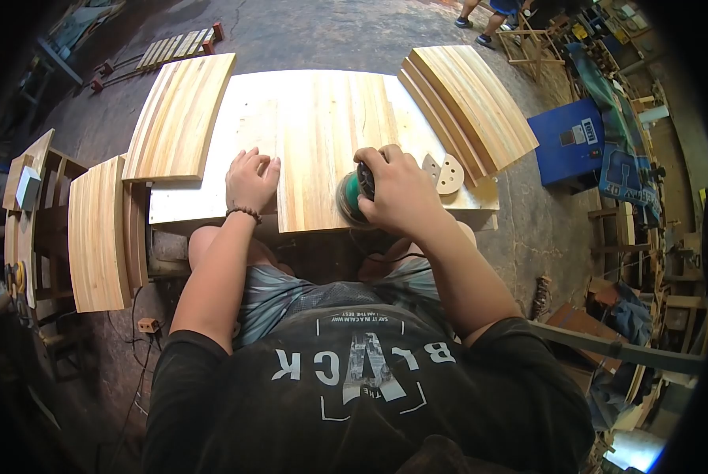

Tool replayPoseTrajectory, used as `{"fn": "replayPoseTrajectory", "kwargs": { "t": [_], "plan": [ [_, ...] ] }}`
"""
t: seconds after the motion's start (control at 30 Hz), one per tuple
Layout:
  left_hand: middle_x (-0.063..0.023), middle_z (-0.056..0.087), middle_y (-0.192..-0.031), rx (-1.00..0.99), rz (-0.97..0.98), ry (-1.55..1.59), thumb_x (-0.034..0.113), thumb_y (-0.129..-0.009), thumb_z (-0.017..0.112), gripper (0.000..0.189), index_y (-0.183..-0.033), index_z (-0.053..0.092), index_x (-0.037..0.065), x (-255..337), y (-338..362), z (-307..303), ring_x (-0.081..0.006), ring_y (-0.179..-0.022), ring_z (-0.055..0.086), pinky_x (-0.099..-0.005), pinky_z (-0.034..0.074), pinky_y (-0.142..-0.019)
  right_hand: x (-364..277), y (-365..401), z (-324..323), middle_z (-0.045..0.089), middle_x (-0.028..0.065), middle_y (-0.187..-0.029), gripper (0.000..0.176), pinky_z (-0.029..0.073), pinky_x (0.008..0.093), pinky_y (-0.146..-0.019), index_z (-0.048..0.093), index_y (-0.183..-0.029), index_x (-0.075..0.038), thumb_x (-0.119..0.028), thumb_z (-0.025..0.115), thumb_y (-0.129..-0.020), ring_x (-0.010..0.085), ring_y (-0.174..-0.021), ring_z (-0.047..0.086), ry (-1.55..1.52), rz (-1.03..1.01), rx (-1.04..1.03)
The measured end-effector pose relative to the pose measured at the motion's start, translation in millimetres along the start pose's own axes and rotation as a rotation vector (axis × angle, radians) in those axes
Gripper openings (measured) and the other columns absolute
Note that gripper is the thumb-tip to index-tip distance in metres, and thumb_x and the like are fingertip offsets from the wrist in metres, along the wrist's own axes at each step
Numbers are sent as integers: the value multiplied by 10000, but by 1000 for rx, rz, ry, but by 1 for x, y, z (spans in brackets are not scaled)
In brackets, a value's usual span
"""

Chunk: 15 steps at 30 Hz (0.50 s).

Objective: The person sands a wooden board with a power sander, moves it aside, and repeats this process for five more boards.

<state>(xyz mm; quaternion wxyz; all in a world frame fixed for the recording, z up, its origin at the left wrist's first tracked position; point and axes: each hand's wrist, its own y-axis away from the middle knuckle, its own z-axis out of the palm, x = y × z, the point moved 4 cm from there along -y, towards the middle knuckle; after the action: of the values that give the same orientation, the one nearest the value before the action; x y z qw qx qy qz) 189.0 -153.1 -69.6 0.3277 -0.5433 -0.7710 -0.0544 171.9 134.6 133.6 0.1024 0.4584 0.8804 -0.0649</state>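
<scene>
Partly, the right hand point(401, 186) hides the green sander point(352, 195).

The panel point(322, 150) looks smooth, wooden; the sander point(350, 197), plastic.

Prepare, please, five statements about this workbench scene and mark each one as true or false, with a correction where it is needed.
1. The right hand holds a green sander. True.
2. The beaded bracelet is on the right wrist. False: the bracelet is on the wrist of the left hand.
3. A pale perforated disc lies to the right of the sander. True.
4. The left hand holds a second sander. False: no tool shows in it.
5. The blue box stands to the left of the tabletop. False: the blue box is to the right of the tabletop.
</scene>
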Motion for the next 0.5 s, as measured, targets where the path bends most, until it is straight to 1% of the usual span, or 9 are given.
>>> {"fn": "replayPoseTrajectory", "kwargs": {
  "t": [0.27, 0.5],
  "plan": [
    [-141, 736, -1451, -6, 1, -8, 469, -1015, 713, 382, -1101, 837, 119, 0, -1, 0, -395, -1486, 553, -532, 420, -1240, -1, 1, -2, 668, 194, -1232, 540, 628, 511, -930, 654, -1392, -163, -195, 777, -867, 396, -1116, 693, -9, 6, -7],
    [-139, 730, -1461, -14, -6, -12, 475, -1016, 709, 393, -1109, 837, 116, -1, 0, 1, -391, -1491, 549, -527, 416, -1245, 6, -11, 4, 673, 201, -1234, 538, 630, 514, -935, 654, -1397, -161, -193, 764, -871, 398, -1122, 700, -8, 10, 26]
  ]
}}
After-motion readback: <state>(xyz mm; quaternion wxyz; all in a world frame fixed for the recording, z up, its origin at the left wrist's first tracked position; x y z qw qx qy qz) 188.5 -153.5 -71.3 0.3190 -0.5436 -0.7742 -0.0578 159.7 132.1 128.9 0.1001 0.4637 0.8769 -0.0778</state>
